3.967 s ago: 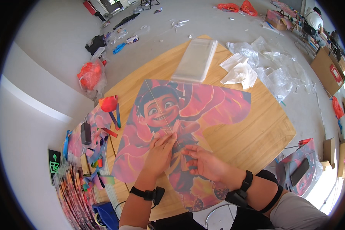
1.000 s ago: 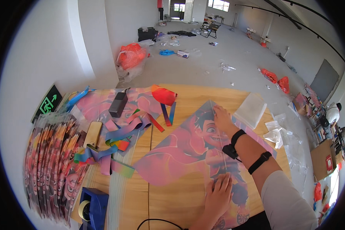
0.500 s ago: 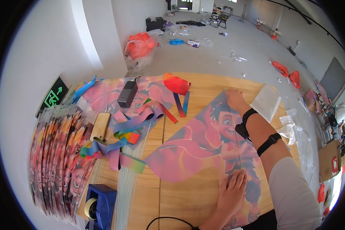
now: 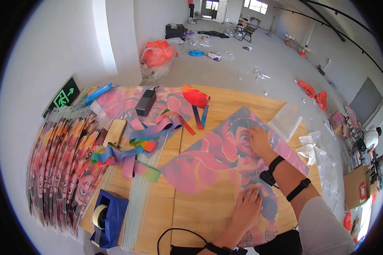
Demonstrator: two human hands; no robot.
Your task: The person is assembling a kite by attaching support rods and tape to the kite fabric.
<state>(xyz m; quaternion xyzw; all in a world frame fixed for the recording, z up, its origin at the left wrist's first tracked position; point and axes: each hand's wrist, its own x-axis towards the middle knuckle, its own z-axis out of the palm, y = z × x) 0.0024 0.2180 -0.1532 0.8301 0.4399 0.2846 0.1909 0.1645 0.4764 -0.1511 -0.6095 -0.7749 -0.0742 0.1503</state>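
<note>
1. Nearest in, the left hand [image 4: 247, 207] lies flat, fingers spread, palm pressing the lower end of the pink cartoon-print kite [image 4: 225, 165] on the wooden table [image 4: 200, 212]
2. Farther up, the right hand [image 4: 258, 140] rests open on the kite's upper part, fingertips down, gripping nothing
3. The kite's long axis runs away from the body, a thin rod [image 4: 254, 165] along it between both hands; left hand is nearer
4. Far left, coloured ribbons [image 4: 127, 155] and a blue tape dispenser [image 4: 107, 216]; the kite's bottom tip is cut off, and the rod is faint
</note>
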